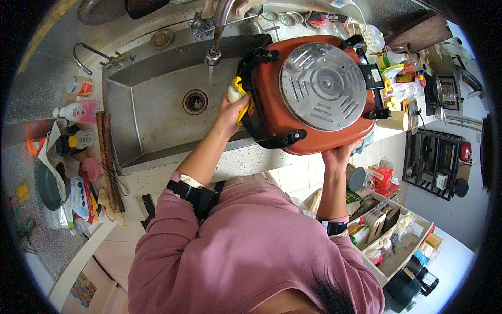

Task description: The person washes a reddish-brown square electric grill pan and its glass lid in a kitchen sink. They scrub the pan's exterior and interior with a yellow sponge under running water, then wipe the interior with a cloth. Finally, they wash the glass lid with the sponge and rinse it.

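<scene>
A red electric cooking pot (272, 68) with black legs and handles is held bottom side out, over the right part of the sink. Its round slotted metal base plate (324, 86) faces me. My left hand (230, 114) is closed around a yellow and white cleaning cloth (238, 97), against the pot's black left end. From below, my right hand (340, 154) grips the pot's near edge, with its fingers partly hidden beneath. A bluish cloth (364, 144) shows next to that hand. Water runs from the faucet (213, 55) into the sink, left of the pot.
The steel sink (123, 136) has a drain (195, 101) in its middle. Bottles (73, 112) and a dark green pan (50, 186) crowd the left counter. An open drawer (402, 246) full of packages stands at the lower right. A black rack (431, 162) is farther right.
</scene>
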